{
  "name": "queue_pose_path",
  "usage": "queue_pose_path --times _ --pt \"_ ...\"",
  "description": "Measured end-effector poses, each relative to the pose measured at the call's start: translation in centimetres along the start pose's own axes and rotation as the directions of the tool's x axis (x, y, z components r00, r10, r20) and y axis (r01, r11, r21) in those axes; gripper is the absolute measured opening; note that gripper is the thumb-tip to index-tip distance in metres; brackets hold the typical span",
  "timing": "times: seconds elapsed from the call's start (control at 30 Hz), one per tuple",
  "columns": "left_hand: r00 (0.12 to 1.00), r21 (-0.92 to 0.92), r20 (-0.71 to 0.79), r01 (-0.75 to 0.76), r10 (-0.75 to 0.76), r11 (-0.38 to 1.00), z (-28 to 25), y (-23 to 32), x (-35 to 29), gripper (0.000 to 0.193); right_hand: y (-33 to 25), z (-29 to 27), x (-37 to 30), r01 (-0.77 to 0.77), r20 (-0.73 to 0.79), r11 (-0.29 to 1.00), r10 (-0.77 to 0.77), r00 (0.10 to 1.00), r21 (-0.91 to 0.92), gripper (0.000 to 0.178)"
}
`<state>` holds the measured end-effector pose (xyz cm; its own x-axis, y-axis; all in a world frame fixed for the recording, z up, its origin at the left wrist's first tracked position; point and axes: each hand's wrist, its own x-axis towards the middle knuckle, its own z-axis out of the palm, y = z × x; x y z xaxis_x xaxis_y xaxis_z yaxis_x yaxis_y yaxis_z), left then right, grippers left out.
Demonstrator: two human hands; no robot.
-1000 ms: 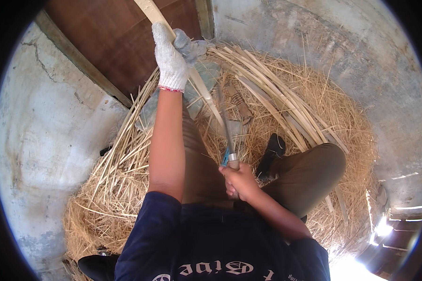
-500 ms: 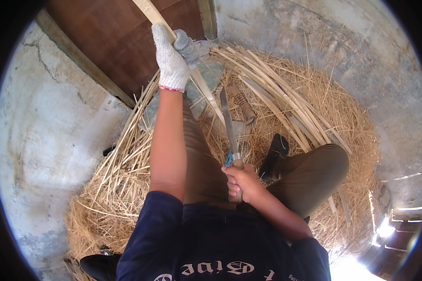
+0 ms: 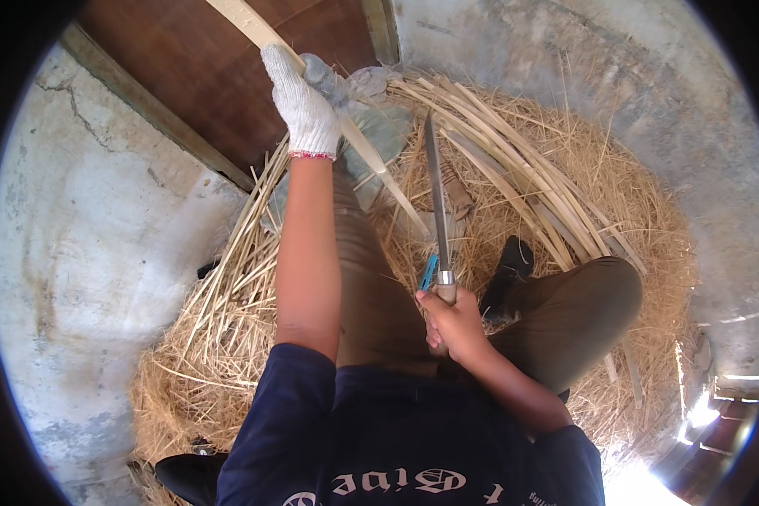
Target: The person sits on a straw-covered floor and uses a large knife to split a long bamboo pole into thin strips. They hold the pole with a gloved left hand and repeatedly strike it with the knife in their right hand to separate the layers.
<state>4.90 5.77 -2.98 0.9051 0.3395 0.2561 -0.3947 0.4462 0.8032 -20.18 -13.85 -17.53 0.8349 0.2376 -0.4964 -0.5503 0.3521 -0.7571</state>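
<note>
My left hand (image 3: 306, 114), in a white knit glove with a red-edged cuff, is closed around a long pale strip of split bamboo or wood (image 3: 367, 152). The strip slants from the upper left down toward my lap, its lower end close to the blade. In my bare right hand (image 3: 457, 325) is the wooden handle of a long, narrow knife (image 3: 438, 202). Its blade points away from me, right of the strip and apart from most of it. A small blue object (image 3: 428, 271) lies beside the blade's base; its kind I cannot make out.
Fibrous shavings (image 3: 649, 228) cover the floor around my legs. A bundle of long strips (image 3: 527, 177) lies at the far right, with thinner sticks (image 3: 244, 240) on the left. A rope-wrapped wooden piece (image 3: 457, 196) sits behind the blade. Concrete walls (image 3: 118, 219) and a brown door panel (image 3: 228, 84) enclose the spot.
The knife has swung to the right and slightly forward, widening the gap from the strip. The strip's upper part has shifted left in my left hand, and its slant is flatter.
</note>
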Motion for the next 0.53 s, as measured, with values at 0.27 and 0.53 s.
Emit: queue_pose_path --times 0.27,0.53 --pt "0.993 0.018 -0.11 -0.046 0.048 0.999 0.5 -0.5 0.1 0.072 -0.6 0.0 0.0 -0.191 0.04 0.981 0.192 0.981 -0.038 0.02" --pt "0.973 0.086 -0.211 -0.074 0.091 0.994 1.2 -2.1 0.1 0.073 0.4 0.0 0.2 0.02 0.04 0.998 -0.018 0.999 -0.052 0.021"
